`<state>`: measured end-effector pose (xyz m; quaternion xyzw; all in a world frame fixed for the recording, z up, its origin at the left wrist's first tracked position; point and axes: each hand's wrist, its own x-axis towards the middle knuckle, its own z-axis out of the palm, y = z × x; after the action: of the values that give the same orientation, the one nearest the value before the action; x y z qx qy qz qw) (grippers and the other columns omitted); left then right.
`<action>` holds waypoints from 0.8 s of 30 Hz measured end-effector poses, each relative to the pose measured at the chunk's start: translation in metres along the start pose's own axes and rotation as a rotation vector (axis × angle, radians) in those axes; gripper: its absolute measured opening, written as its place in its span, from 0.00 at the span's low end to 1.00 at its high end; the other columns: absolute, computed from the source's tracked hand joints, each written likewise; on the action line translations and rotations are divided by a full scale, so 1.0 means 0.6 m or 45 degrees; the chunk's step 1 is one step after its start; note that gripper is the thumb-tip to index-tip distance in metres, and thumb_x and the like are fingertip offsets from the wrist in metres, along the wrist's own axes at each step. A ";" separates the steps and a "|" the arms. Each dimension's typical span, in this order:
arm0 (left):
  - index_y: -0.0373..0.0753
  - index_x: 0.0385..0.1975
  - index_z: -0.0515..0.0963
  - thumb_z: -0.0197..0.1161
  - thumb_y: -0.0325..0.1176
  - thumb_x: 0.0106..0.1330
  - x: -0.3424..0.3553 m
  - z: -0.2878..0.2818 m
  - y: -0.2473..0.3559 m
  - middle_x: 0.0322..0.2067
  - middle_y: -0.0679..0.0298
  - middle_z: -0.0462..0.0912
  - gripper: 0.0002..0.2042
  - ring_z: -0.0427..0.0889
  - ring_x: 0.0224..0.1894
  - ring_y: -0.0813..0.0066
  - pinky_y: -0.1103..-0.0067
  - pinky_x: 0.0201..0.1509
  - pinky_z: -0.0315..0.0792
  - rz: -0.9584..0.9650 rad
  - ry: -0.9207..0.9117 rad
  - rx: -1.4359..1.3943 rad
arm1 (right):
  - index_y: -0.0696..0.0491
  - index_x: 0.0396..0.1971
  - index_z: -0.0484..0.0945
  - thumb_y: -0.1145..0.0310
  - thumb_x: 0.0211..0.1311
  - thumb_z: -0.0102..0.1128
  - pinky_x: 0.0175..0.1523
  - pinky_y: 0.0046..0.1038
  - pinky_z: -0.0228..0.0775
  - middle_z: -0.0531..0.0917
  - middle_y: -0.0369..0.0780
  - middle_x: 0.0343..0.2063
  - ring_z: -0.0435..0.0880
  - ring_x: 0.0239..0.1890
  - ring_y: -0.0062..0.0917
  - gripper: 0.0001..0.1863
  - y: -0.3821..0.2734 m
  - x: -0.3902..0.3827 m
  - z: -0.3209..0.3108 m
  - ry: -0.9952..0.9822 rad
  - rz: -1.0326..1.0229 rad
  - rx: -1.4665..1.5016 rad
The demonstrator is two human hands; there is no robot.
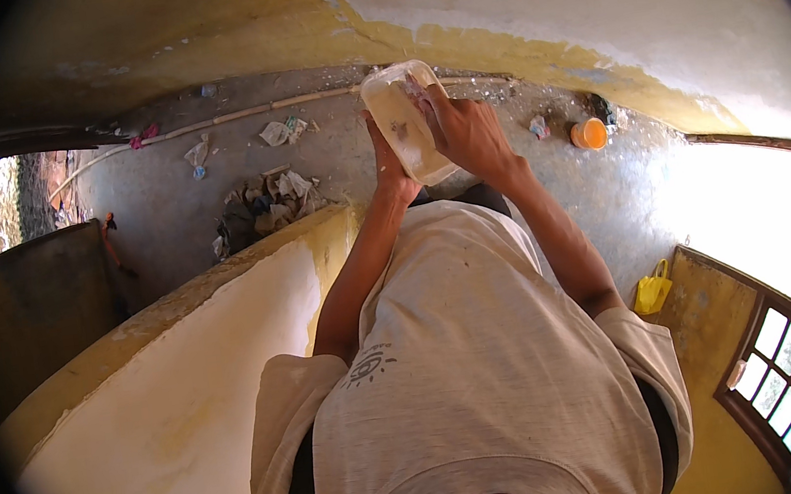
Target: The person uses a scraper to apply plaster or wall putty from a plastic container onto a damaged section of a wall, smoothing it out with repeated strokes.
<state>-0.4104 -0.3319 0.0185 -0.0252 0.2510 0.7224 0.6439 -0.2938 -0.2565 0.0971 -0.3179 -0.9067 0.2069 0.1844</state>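
A translucent rectangular plastic container is held up in front of me, its open top facing me. My left hand grips its left side, with the thumb along the rim. My right hand is at the container's right side, fingers reaching over the rim toward the inside. Something pale and pinkish shows by the right fingertips; what it is I cannot make out. Whitish smears and a small darker patch mark the container's inside.
A long bamboo pole lies along the peeling wall. Crumpled paper and rags are heaped beyond a low wall on my left. An orange bucket stands on the floor at right, and a yellow bag sits near the doorway.
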 end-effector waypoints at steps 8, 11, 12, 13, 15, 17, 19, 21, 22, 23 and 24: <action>0.50 0.67 0.67 0.38 0.67 0.74 0.000 0.019 0.005 0.61 0.66 0.76 0.33 0.76 0.62 0.66 0.65 0.65 0.73 0.057 -0.039 -0.004 | 0.59 0.57 0.73 0.70 0.66 0.57 0.29 0.46 0.74 0.82 0.54 0.22 0.83 0.25 0.51 0.20 -0.024 -0.009 -0.032 0.107 0.274 0.143; 0.50 0.67 0.67 0.38 0.65 0.74 0.003 0.015 0.004 0.61 0.67 0.76 0.32 0.77 0.61 0.67 0.65 0.64 0.74 0.026 -0.061 -0.038 | 0.60 0.55 0.75 0.70 0.67 0.56 0.30 0.45 0.74 0.82 0.54 0.23 0.83 0.26 0.52 0.18 -0.005 -0.014 -0.006 0.077 0.210 0.144; 0.50 0.67 0.67 0.39 0.65 0.74 0.003 0.016 0.002 0.61 0.67 0.76 0.32 0.77 0.61 0.67 0.65 0.64 0.74 0.034 -0.036 -0.030 | 0.60 0.54 0.75 0.70 0.68 0.55 0.31 0.46 0.74 0.82 0.54 0.23 0.83 0.27 0.52 0.17 -0.013 -0.015 -0.010 0.138 0.274 0.215; 0.50 0.67 0.68 0.39 0.65 0.74 0.003 0.017 0.002 0.61 0.67 0.76 0.32 0.78 0.61 0.68 0.65 0.64 0.75 0.041 -0.011 -0.023 | 0.61 0.53 0.76 0.70 0.68 0.55 0.32 0.46 0.74 0.82 0.54 0.23 0.83 0.27 0.53 0.17 -0.019 -0.015 -0.011 0.199 0.339 0.286; 0.50 0.67 0.68 0.39 0.65 0.74 0.003 0.012 0.007 0.61 0.66 0.76 0.32 0.77 0.61 0.67 0.65 0.64 0.74 0.040 -0.027 -0.012 | 0.61 0.53 0.76 0.70 0.68 0.54 0.32 0.46 0.74 0.82 0.55 0.23 0.83 0.27 0.53 0.16 -0.016 -0.007 -0.003 0.156 0.282 0.290; 0.50 0.67 0.67 0.39 0.65 0.74 0.003 0.010 0.008 0.61 0.66 0.76 0.32 0.77 0.61 0.67 0.65 0.64 0.74 0.039 -0.047 0.002 | 0.61 0.52 0.76 0.71 0.68 0.54 0.32 0.46 0.74 0.81 0.55 0.23 0.82 0.27 0.53 0.16 -0.016 -0.005 -0.006 0.119 0.225 0.293; 0.51 0.67 0.67 0.33 0.74 0.69 -0.004 0.025 0.006 0.61 0.65 0.76 0.40 0.77 0.61 0.66 0.63 0.64 0.74 0.076 0.023 0.082 | 0.61 0.50 0.77 0.71 0.68 0.54 0.32 0.46 0.73 0.81 0.56 0.23 0.81 0.27 0.54 0.15 -0.024 -0.006 -0.023 0.271 0.416 0.491; 0.50 0.67 0.67 0.36 0.68 0.72 -0.007 0.013 0.010 0.61 0.65 0.76 0.35 0.77 0.61 0.66 0.64 0.64 0.74 0.067 -0.076 0.008 | 0.61 0.50 0.78 0.70 0.68 0.55 0.31 0.46 0.73 0.80 0.56 0.23 0.81 0.27 0.54 0.15 -0.026 -0.013 0.001 0.176 0.375 0.400; 0.49 0.68 0.66 0.39 0.62 0.76 -0.007 0.007 0.011 0.61 0.65 0.76 0.31 0.77 0.61 0.67 0.65 0.65 0.74 0.062 -0.176 -0.068 | 0.61 0.49 0.78 0.70 0.68 0.55 0.31 0.45 0.72 0.80 0.56 0.23 0.81 0.26 0.54 0.14 -0.025 -0.016 0.007 0.081 0.331 0.308; 0.48 0.68 0.66 0.40 0.61 0.76 -0.003 0.004 0.009 0.62 0.64 0.76 0.30 0.77 0.62 0.66 0.65 0.65 0.74 0.046 -0.119 -0.018 | 0.61 0.49 0.78 0.70 0.68 0.55 0.31 0.45 0.72 0.80 0.56 0.23 0.81 0.26 0.54 0.14 -0.019 -0.019 0.006 0.082 0.335 0.304; 0.48 0.68 0.66 0.40 0.61 0.76 -0.004 0.008 0.009 0.62 0.64 0.76 0.30 0.77 0.62 0.66 0.65 0.65 0.74 0.045 -0.117 -0.017 | 0.61 0.49 0.77 0.70 0.68 0.55 0.31 0.46 0.73 0.80 0.56 0.22 0.81 0.26 0.54 0.14 -0.019 -0.015 -0.002 0.165 0.346 0.386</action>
<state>-0.4140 -0.3324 0.0252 0.0082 0.2166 0.7357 0.6417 -0.2925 -0.2701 0.1021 -0.4184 -0.8003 0.3429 0.2586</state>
